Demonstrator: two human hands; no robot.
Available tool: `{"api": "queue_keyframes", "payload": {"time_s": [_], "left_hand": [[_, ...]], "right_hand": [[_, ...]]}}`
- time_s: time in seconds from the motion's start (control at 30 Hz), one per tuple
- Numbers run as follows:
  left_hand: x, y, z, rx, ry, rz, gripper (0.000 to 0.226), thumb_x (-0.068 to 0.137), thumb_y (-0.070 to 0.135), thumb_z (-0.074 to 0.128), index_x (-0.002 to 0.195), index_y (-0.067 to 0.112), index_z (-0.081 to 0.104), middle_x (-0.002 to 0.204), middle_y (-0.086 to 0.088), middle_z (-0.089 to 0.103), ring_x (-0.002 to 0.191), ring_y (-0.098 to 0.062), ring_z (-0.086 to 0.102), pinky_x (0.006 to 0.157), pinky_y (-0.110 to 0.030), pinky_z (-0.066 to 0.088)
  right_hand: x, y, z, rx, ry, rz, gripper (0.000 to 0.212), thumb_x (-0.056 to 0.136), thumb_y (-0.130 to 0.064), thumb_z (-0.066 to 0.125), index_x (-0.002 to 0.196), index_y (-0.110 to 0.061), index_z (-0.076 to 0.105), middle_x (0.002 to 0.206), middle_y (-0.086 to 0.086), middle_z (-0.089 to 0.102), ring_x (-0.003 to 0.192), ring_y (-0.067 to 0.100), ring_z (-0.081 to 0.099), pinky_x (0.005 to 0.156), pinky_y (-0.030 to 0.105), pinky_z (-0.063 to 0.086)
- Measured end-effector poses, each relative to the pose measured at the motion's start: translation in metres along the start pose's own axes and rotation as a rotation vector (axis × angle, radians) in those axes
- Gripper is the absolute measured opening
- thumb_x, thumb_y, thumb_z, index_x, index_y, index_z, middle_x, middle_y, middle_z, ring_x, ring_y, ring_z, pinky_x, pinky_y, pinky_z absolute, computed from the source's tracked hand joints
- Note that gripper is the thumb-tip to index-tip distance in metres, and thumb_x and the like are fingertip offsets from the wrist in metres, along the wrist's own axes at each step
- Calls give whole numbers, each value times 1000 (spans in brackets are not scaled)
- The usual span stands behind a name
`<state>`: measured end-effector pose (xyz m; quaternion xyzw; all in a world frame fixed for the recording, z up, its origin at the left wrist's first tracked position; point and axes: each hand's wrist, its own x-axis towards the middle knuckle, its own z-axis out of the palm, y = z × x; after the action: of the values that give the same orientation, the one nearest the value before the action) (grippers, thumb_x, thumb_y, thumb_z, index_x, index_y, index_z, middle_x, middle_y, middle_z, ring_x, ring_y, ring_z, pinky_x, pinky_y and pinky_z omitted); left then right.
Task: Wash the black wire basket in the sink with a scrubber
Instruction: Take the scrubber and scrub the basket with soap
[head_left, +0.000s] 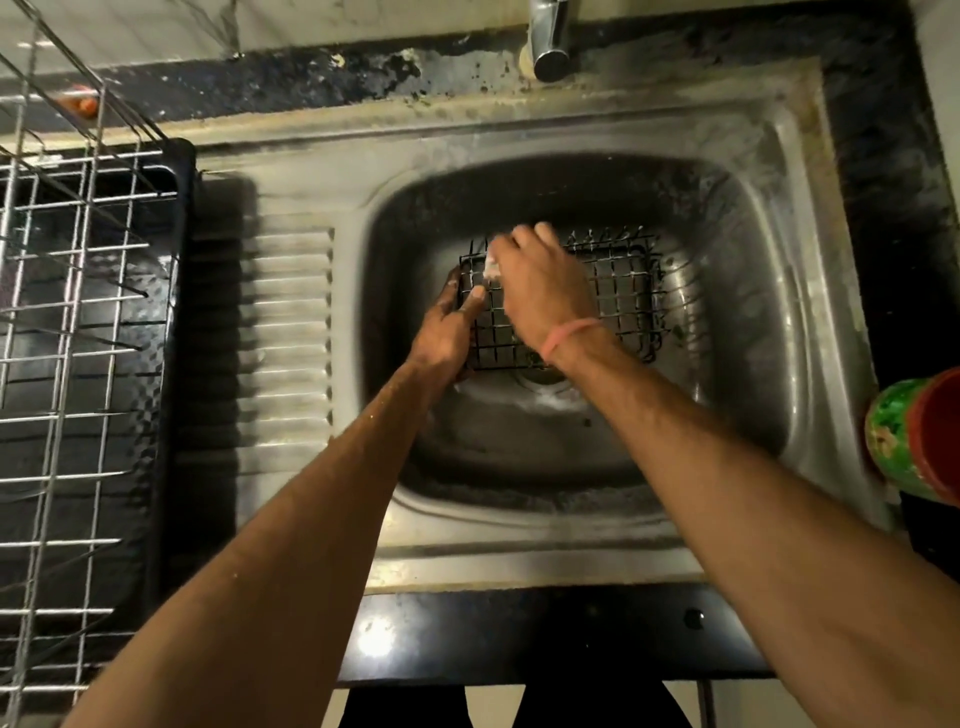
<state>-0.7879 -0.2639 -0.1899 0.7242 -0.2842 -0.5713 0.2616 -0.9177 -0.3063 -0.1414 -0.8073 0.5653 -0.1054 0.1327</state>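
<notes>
In a steel sink (779, 218), the left hand (447, 332) grips the black wire basket's (618, 296) left edge; the right hand (540, 280) presses a soapy scrubber (491, 265) (mostly hidden) onto it.

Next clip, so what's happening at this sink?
A person is washing a black wire basket inside a steel sink. The left hand grips the basket's left edge to steady it, while the right hand presses a soapy whitish scrubber against the wires near that same side. The tap shows no running water. A wire dish rack stands to the left.
</notes>
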Motion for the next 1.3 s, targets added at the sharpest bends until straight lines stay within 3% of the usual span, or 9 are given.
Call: {"api": "queue_keyframes", "payload": {"time_s": [0.1,0.2,0.33,0.57,0.77,0.87,1.0,1.13,1.3], "left_hand": [[-5,4,-2,-44,1,-29,58,111,47,55,164,44,34,129,3,71,101,-10,70,65,-20,61],[-9,5,1,-47,-14,18,59,111,47,54,166,43,32,147,-1,63,128,-23,65,108,-45,57],[-5,-1,6,-37,-32,88,62,113,46,50,170,36,26,167,1,43,148,-22,45,125,-55,37],[9,-17,15,-23,1,100,69,108,62,46,169,45,18,164,-3,50,145,-27,53,120,-59,44],[23,-35,21,-53,33,133,63,82,97,44,140,87,22,169,8,42,154,-21,44,125,-59,36],[26,-39,21,-57,48,142,75,79,100,46,149,78,29,166,8,47,152,-21,46,126,-55,36],[10,-27,26,5,68,207,80,99,82,39,168,43,26,173,7,36,158,-14,33,132,-46,28],[-6,-23,41,82,227,317,59,117,49,27,169,22,30,172,2,38,154,-4,32,129,-25,22],[4,-35,42,63,178,347,61,110,65,20,161,36,36,151,5,59,138,-11,58,119,-47,47]], "right_hand": [[21,26,-12,-45,14,106,32,92,-16,77,123,-15,66,120,7,66,116,26,56,90,37,54],[9,75,-28,-42,66,371,32,90,-10,79,121,-16,69,121,9,69,117,29,64,98,40,55],[7,94,-26,-25,130,541,24,94,-10,76,117,-16,71,118,11,71,114,31,66,95,44,57],[17,-1,4,78,15,185,29,93,-18,75,120,-16,68,118,8,65,110,26,60,85,36,53],[3,25,-6,41,4,124,34,93,-18,75,125,-16,65,122,5,65,113,22,58,90,33,54],[-7,73,-21,3,70,339,27,94,-13,75,120,-19,69,117,5,67,111,25,61,89,35,54],[-8,87,-23,-37,132,507,23,96,-11,71,117,-19,70,117,9,68,111,31,60,85,39,51],[0,34,-5,129,144,404,17,95,-17,75,110,-24,74,108,1,72,100,20,66,76,29,50],[-1,-10,8,165,34,110,25,94,-14,70,118,-18,68,117,5,68,109,24,59,87,36,54]]}}
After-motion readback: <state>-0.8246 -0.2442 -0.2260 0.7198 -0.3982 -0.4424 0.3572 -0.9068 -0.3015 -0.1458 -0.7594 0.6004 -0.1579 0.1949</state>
